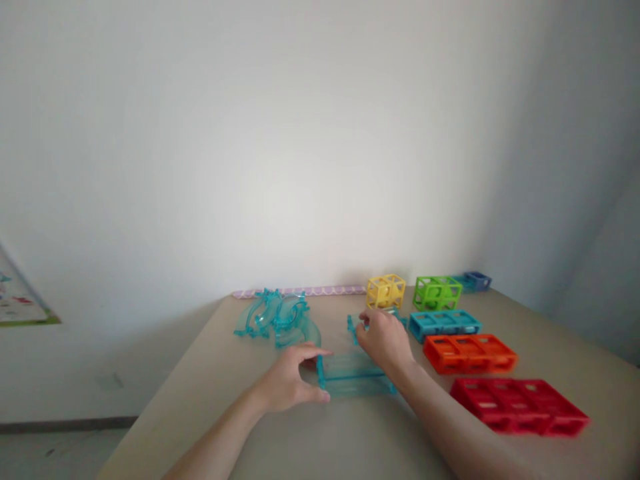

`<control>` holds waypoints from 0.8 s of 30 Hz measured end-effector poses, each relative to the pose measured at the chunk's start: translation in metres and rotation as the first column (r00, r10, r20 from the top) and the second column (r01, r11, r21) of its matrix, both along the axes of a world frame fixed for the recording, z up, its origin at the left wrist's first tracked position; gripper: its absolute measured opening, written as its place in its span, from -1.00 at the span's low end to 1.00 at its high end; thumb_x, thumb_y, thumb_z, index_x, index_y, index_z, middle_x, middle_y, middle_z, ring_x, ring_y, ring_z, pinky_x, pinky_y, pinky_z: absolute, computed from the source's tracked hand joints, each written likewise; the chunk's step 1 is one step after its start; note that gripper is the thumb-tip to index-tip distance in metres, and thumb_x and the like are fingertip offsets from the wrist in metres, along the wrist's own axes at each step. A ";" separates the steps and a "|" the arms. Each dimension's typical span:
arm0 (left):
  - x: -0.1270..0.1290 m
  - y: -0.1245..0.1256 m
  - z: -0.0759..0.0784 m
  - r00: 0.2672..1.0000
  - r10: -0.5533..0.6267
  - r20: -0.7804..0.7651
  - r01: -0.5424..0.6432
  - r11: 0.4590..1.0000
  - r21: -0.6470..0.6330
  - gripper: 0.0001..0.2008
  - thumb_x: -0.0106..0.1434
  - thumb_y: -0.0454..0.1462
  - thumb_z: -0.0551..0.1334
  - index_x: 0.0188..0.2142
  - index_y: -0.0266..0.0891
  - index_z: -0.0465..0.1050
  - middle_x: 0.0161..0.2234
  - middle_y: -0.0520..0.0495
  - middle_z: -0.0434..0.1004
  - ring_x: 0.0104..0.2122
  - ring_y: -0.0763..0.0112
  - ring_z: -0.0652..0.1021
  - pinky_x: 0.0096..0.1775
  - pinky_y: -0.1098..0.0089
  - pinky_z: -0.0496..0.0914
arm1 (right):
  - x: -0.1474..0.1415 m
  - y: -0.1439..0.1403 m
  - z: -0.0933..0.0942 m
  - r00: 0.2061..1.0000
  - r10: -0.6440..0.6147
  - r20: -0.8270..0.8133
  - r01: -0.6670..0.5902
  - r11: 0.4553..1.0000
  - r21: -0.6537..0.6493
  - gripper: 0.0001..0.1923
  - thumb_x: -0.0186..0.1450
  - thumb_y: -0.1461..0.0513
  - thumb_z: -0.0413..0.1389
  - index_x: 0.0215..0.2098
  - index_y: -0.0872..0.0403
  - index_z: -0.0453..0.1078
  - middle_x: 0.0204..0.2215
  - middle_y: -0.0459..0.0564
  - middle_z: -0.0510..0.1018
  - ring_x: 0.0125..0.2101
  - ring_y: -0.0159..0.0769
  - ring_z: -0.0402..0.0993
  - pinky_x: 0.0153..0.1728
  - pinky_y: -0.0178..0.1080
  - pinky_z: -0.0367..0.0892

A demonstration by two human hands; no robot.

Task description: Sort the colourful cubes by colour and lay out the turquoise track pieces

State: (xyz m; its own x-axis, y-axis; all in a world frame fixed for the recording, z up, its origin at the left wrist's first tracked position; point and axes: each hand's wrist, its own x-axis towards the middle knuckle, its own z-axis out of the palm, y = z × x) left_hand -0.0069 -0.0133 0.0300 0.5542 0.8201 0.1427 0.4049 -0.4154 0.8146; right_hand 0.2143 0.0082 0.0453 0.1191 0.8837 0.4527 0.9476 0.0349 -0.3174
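Note:
A straight, see-through teal track piece [353, 385] lies on the table in front of me. My left hand [295, 379] grips its left end, thumb at the near edge and fingers at the far edge. Just beyond it, my right hand [384, 337] is closed, with fingertips pinching another teal track piece [352, 325] that is mostly hidden behind the hand. The right forearm covers the near piece's right end. Several curved teal track pieces [275, 317] lie in a loose pile beyond my left hand.
On the right stand open-frame blocks: red [520, 405], orange [470, 353], blue [445, 323], green [437, 293] and yellow [385, 291]. A dark blue block [478, 281] sits in the far right corner. A purple patterned strip [325, 291] runs along the wall.

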 end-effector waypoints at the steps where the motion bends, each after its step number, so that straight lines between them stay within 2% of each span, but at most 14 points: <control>1: 0.000 0.000 0.001 1.000 0.002 -0.017 -0.002 1.000 0.009 -0.33 -0.18 -0.20 0.49 0.00 -0.18 0.50 -0.26 -0.02 0.42 -0.23 0.29 0.44 -0.17 0.35 0.32 | 0.001 0.001 -0.002 1.000 0.000 -0.002 0.000 1.000 -0.007 -0.74 0.18 0.29 0.03 -0.26 0.14 0.54 -0.32 0.13 0.63 -0.31 -0.13 0.56 -0.30 -0.25 0.31; 10: 0.001 0.000 0.001 0.999 0.016 -0.048 -0.015 1.000 0.015 -0.31 -0.19 -0.19 0.49 0.01 -0.19 0.49 -0.24 -0.04 0.41 -0.23 0.30 0.45 -0.17 0.37 0.33 | 0.000 0.006 -0.006 0.996 0.091 -0.007 -0.091 0.995 -0.049 -0.79 0.23 0.26 0.08 -0.27 0.07 0.56 -0.33 0.08 0.66 -0.27 -0.18 0.59 -0.29 -0.33 0.32; 15: 0.002 0.000 0.002 0.999 0.021 -0.049 -0.019 0.999 0.036 -0.31 -0.18 -0.15 0.48 0.01 -0.19 0.50 -0.24 -0.06 0.46 -0.24 0.26 0.45 -0.18 0.34 0.34 | -0.006 -0.006 0.005 0.994 0.109 -0.011 -0.110 0.994 -0.005 -0.74 0.30 0.20 0.04 -0.17 0.10 0.53 -0.29 0.08 0.65 -0.29 -0.19 0.57 -0.28 -0.30 0.32; 17: 0.004 0.000 -0.002 0.999 0.024 -0.030 -0.023 0.999 0.046 -0.31 -0.19 -0.16 0.48 0.01 -0.20 0.50 -0.22 -0.07 0.49 -0.22 0.22 0.46 -0.15 0.30 0.34 | -0.015 -0.020 0.011 0.985 0.174 -0.018 -0.172 0.983 0.063 -0.72 0.35 0.18 -0.02 -0.12 0.09 0.49 -0.22 0.07 0.62 -0.25 -0.22 0.54 -0.22 -0.29 0.31; 19: 0.007 0.001 -0.007 1.000 0.010 0.023 -0.011 0.999 0.039 -0.37 -0.16 -0.22 0.46 -0.01 -0.21 0.51 -0.21 -0.09 0.53 -0.21 0.19 0.47 -0.13 0.28 0.34 | -0.028 -0.035 0.014 0.930 0.367 -0.015 -0.360 0.920 0.153 -0.73 0.36 0.17 -0.03 -0.13 0.09 0.46 -0.20 0.07 0.59 -0.18 -0.24 0.49 -0.13 -0.28 0.29; 21: 0.010 0.001 -0.012 0.993 -0.022 0.118 0.020 1.000 0.014 -0.47 -0.08 -0.30 0.39 -0.04 -0.23 0.51 -0.20 -0.10 0.56 -0.20 0.20 0.48 -0.13 0.28 0.36 | -0.043 -0.048 0.013 0.858 0.513 -0.001 -0.510 0.853 0.111 -0.74 0.33 0.15 0.01 -0.10 0.07 0.44 -0.21 0.06 0.57 -0.15 -0.23 0.46 -0.08 -0.25 0.27; 22: 0.011 0.001 -0.013 0.986 -0.038 0.164 0.038 0.999 0.002 -0.52 -0.05 -0.34 0.35 -0.05 -0.24 0.52 -0.20 -0.10 0.57 -0.21 0.22 0.49 -0.13 0.29 0.37 | -0.050 -0.053 0.011 0.847 0.531 0.005 -0.531 0.846 0.048 -0.73 0.32 0.12 0.03 -0.11 0.07 0.43 -0.22 0.07 0.56 -0.15 -0.20 0.46 -0.09 -0.23 0.28; 24: 0.011 0.002 -0.012 0.975 -0.061 0.212 0.064 0.998 -0.007 -0.55 -0.03 -0.39 0.30 -0.07 -0.25 0.52 -0.20 -0.10 0.58 -0.22 0.23 0.50 -0.13 0.29 0.37 | -0.061 -0.056 0.005 0.875 0.483 0.016 -0.481 0.874 -0.068 -0.67 0.30 0.05 0.04 -0.14 0.09 0.42 -0.25 0.11 0.53 -0.18 -0.13 0.47 -0.14 -0.16 0.29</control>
